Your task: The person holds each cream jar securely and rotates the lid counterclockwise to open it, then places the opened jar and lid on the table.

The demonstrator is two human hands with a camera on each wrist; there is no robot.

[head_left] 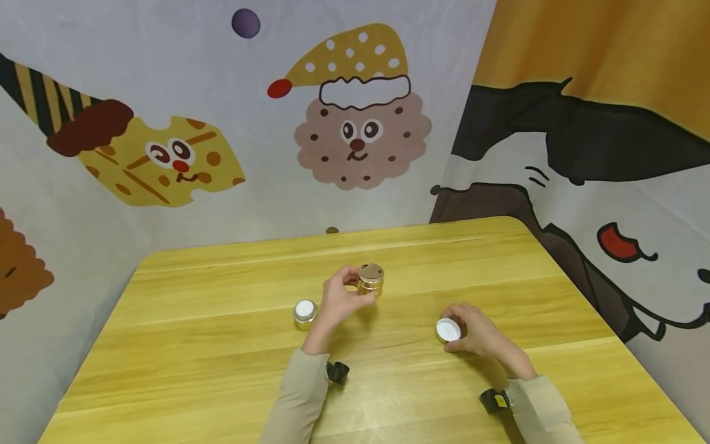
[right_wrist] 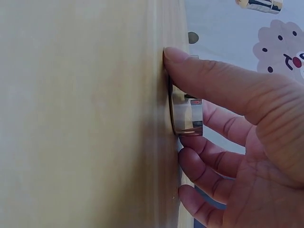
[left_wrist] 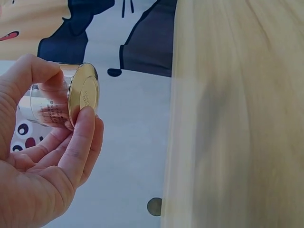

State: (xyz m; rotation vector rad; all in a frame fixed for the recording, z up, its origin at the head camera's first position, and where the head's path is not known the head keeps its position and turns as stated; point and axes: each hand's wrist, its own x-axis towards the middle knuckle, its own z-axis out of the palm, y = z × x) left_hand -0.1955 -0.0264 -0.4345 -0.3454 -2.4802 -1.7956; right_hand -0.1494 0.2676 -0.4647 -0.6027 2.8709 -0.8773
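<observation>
My left hand (head_left: 339, 302) grips a shiny gold cosmetic jar (head_left: 371, 277) above the table, its mirror-like top facing up. The left wrist view shows the jar's gold base (left_wrist: 84, 92) with small lettering, fingertips against it and the thumb side round the glassy body. To the left of that hand a second jar (head_left: 305, 313) stands upright on the table, showing a white disc on top. Over on the right, my right hand (head_left: 478, 333) holds a jar lid (head_left: 448, 330) by its sides, white inside facing up. At the tabletop, its metallic side (right_wrist: 189, 116) shows between thumb and fingers.
The wood-grain table (head_left: 222, 382) ends at a back edge against a white cloth (head_left: 266, 203) printed with cartoon figures. Black wrist cameras (head_left: 337, 372) sit on both wrists, low over the tabletop.
</observation>
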